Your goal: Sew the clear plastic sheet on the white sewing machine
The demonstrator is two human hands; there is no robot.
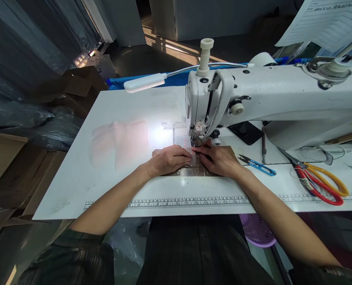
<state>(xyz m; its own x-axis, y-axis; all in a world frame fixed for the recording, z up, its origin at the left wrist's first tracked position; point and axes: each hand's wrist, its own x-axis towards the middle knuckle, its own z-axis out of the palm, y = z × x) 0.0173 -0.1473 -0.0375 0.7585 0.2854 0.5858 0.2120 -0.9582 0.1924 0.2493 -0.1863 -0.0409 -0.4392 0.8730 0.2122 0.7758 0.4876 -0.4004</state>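
Single head-worn view, looking forward and down from above the seated person's lap. Close to the white sewing table (pixel 75 174), near edge and printed ruler strip (pixel 176 202) low in frame. Sewing machine (pixel 271 95) ahead, right of centre. Floor and cardboard boxes (pixel 75 85) beyond, at left.

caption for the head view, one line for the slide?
Left hand and right hand press a brown fabric piece flat under the needle of a white sewing machine.
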